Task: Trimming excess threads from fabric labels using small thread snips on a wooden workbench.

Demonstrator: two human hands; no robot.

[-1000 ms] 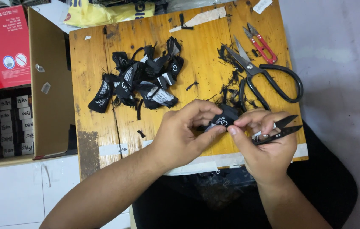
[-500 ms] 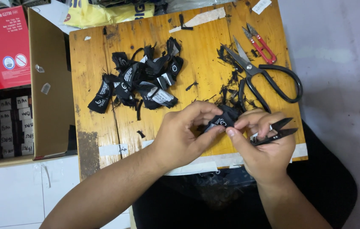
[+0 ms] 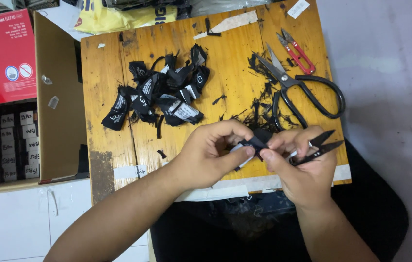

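- Since half a second ago, little has shifted: your fingers have nudged the black woven label (image 3: 258, 139) slightly, and both hands stay over the near edge of the wooden board (image 3: 104, 92).
- Your left hand (image 3: 211, 155) pinches the label between thumb and fingertips.
- Your right hand (image 3: 299, 167) grips the same label with thumb and forefinger, while its other fingers hold black thread snips (image 3: 320, 148), blades pointing right.
- One pile of black labels (image 3: 160, 94) with white print lies at the board's centre, well apart from your hands.
- Two more cutters lie top right: large black scissors (image 3: 303, 90) and small red-handled snips (image 3: 296, 51).
- A red carton (image 3: 2, 56) sits far left beside an open brown cardboard box (image 3: 55, 97); a yellow bag (image 3: 118, 17) lies above.
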